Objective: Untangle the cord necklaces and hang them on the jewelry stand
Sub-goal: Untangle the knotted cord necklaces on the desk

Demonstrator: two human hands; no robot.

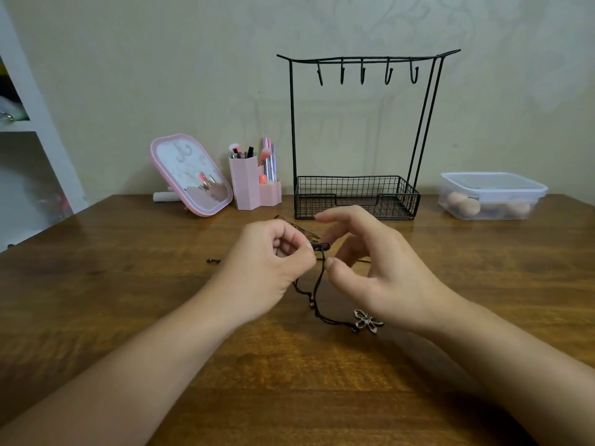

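Dark cord necklaces lie tangled on the wooden table between my hands. My left hand pinches a dark knot or clasp of the cord just above the table. My right hand is close beside it, thumb tip against the cord, the other fingers spread and loosely bent. A metal flower pendant on the cord rests on the table under my right wrist. One loose cord end lies to the left. The black wire jewelry stand stands behind, its several hooks bare.
The stand's wire basket base sits just beyond my hands. A pink mirror and a pink brush holder stand at the back left. A clear lidded box with sponges is at the back right. White shelving borders the left.
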